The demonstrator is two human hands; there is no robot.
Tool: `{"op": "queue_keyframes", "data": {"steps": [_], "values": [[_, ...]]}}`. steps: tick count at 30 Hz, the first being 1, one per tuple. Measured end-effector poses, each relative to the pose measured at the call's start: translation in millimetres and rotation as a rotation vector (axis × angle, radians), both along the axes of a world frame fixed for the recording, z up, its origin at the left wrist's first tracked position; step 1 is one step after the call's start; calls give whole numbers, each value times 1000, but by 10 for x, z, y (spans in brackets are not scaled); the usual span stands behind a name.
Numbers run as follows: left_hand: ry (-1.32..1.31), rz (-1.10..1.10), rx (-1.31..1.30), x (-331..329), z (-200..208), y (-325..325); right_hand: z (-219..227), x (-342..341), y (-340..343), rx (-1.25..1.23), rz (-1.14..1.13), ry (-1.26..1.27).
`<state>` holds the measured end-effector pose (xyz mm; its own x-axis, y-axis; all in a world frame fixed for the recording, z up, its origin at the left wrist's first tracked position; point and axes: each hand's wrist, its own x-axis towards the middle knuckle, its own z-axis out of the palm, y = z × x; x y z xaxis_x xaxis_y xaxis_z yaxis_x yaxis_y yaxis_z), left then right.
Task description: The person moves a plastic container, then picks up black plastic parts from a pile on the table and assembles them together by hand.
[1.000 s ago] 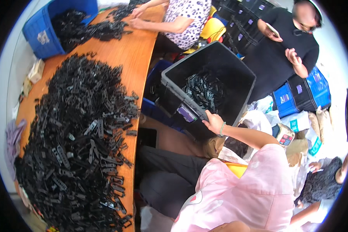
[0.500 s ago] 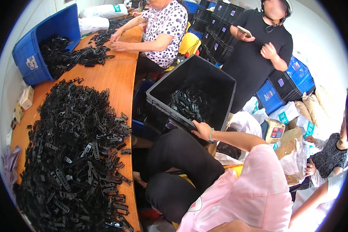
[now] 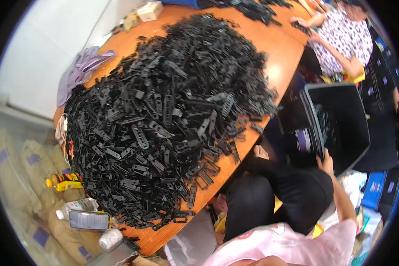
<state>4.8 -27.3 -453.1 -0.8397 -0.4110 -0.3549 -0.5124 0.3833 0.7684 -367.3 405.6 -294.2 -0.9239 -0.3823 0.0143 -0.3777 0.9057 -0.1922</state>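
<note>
My right hand (image 3: 326,163) grips the near rim of a deep black plastic crate (image 3: 351,98), fingers curled over its edge. The crate stands tilted to the right of the table, beyond my knees, with black parts in its shaded inside. A broad heap of small black plastic parts (image 3: 164,115), mostly long, slotted pieces, covers much of the orange-brown wooden table (image 3: 277,66). Loose parts lie along the table's near right edge. My left hand does not show.
A co-worker (image 3: 346,40) handles black parts at the table's far right. A phone (image 3: 88,220), a clear bottle (image 3: 82,205) and a yellow-and-black bottle (image 3: 66,181) lie left of the heap. Purple cloth (image 3: 82,71) hangs at the far left edge. Blue and black crates (image 3: 375,188) stand right.
The view has swung left and down over the heap, so the crate now appears farther right. My right hand remains on its rim. The standing person's head and phone have left view.
</note>
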Motion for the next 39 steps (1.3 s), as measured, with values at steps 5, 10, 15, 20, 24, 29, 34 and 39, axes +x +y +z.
{"op": "queue_keyframes", "data": {"steps": [5, 10, 15, 20, 24, 29, 34, 39], "values": [[-29, -17, 25, 281, 71, 49, -145, -176, -22, 58, 33, -42], [3, 23, 68, 177, -4, 341, -58, -231, -49, 19, 203, 332], [31, 38, 101, -34, -78, 601, -16, 187, -1501, -78, 598, 21], [-25, 91, 118, 25, -24, 873, -132, 355, -2059, -307, 971, 15], [-142, 187, 136, 299, 198, 1275, 44, 359, -2432, -596, 1013, 163], [-289, 358, 119, 510, 614, 1695, 95, 369, -2845, -701, 960, 154], [-71, 780, 165, -27, 1613, 1423, 145, 426, -2956, -593, 943, 173], [235, 824, -436, -559, 1981, 968, 158, 346, -2948, -571, 945, 175]]}}
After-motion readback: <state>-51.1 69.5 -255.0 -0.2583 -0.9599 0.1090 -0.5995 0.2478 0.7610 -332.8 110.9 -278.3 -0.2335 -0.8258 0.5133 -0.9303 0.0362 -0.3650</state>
